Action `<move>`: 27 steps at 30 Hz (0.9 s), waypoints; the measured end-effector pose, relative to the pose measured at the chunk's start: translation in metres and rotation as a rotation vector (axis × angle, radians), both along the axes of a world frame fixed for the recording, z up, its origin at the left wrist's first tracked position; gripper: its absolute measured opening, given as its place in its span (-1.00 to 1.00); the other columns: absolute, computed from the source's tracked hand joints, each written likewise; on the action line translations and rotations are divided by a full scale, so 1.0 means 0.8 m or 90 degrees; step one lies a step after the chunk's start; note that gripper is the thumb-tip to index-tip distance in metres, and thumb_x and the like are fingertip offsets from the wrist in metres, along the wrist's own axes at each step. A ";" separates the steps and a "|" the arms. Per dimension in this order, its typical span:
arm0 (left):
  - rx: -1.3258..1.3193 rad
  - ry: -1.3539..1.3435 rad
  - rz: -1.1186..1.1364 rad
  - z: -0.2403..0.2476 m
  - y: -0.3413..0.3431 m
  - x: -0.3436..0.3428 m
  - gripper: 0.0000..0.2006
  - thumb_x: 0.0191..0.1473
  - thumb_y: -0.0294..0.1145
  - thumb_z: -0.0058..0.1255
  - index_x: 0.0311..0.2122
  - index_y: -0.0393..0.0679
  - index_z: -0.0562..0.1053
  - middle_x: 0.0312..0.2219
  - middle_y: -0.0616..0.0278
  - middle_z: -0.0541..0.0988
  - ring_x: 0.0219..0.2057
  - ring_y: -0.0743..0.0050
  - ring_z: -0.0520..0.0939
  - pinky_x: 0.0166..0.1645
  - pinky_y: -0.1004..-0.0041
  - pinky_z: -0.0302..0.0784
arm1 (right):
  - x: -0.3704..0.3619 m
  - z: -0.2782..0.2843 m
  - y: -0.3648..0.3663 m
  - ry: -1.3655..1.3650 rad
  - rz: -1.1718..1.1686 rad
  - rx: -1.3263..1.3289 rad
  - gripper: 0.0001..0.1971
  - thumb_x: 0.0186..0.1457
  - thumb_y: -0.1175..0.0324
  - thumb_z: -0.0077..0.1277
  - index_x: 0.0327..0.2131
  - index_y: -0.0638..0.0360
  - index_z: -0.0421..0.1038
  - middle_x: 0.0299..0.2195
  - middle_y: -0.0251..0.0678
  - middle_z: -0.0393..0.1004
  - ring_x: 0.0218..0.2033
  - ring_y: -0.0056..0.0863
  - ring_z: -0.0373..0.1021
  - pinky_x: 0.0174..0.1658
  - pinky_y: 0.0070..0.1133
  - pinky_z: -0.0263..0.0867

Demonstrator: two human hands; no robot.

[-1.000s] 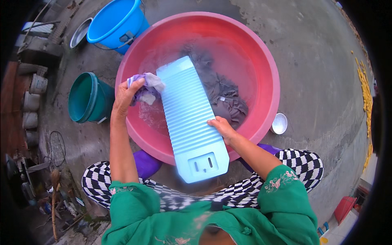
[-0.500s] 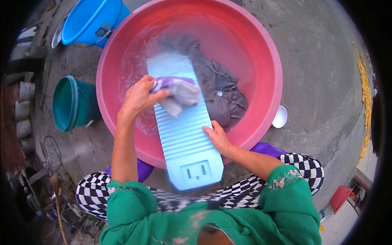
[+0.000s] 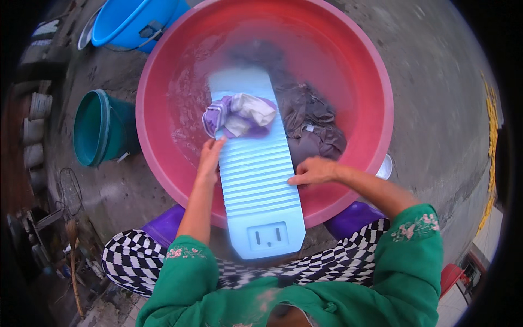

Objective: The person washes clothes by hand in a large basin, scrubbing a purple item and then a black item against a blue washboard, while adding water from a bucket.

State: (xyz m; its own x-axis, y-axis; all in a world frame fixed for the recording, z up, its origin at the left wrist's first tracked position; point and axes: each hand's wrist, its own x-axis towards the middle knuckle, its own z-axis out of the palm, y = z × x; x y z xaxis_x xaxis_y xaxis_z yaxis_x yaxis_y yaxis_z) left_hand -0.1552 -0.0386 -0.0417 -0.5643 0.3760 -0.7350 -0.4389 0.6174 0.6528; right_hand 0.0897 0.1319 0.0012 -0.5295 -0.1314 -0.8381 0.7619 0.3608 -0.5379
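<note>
A light blue ridged washboard (image 3: 256, 182) slants into the large pink tub (image 3: 151, 103), its lower end over the near rim. On its upper ridges lies a crumpled purple and white sock (image 3: 248, 113), with no hand on it. My left hand (image 3: 209, 161) is at the board's left edge, just below the sock, thumb on the edge and the other fingers partly hidden. At the right edge, my right hand (image 3: 314, 171) grips the board with curled fingers. Dark grey wet clothing (image 3: 316, 122) lies in the water to the right of the board.
Left of the tub stand a green bucket (image 3: 101, 128) and, farther back, a blue bucket (image 3: 117, 22). A small white bowl (image 3: 385, 168) sits by the tub's right side. Yellow items (image 3: 493, 136) lie along the far right. My checked-trouser knees flank the tub's near side.
My left hand has let go of the sock, leaving it on the board, and moved down to the board's left edge. My right hand stays at the right edge, its fingers more curled.
</note>
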 end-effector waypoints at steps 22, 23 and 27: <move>0.049 0.153 -0.157 -0.044 0.010 0.073 -0.55 0.03 -0.23 -0.05 -0.04 -0.34 0.30 -0.18 -0.10 0.48 -0.08 0.11 0.48 0.01 0.33 0.33 | -0.069 -0.011 0.016 0.584 0.119 0.357 -0.69 -0.26 0.25 0.15 -0.38 0.05 0.33 -0.21 -0.18 0.35 -0.26 -0.24 0.30 -0.24 -0.37 0.26; 0.069 0.124 -0.130 -0.048 0.005 0.072 -0.53 0.05 -0.16 -0.06 -0.05 -0.35 0.29 -0.18 -0.11 0.48 -0.08 0.11 0.48 0.00 0.33 0.33 | -0.085 -0.042 0.029 0.583 0.126 0.384 -0.68 -0.26 0.24 0.15 -0.37 0.05 0.33 -0.19 -0.18 0.35 -0.25 -0.23 0.31 -0.21 -0.36 0.25; 0.027 0.053 -0.177 -0.003 0.038 0.075 -0.44 0.10 0.00 -0.10 -0.05 -0.38 0.29 -0.20 -0.02 0.48 -0.12 0.28 0.47 -0.01 0.37 0.32 | -0.188 -0.140 0.136 0.590 -0.118 0.821 -0.70 -0.16 0.26 0.09 -0.28 0.07 0.38 -0.08 -0.22 0.31 -0.08 -0.25 0.25 -0.09 -0.34 0.13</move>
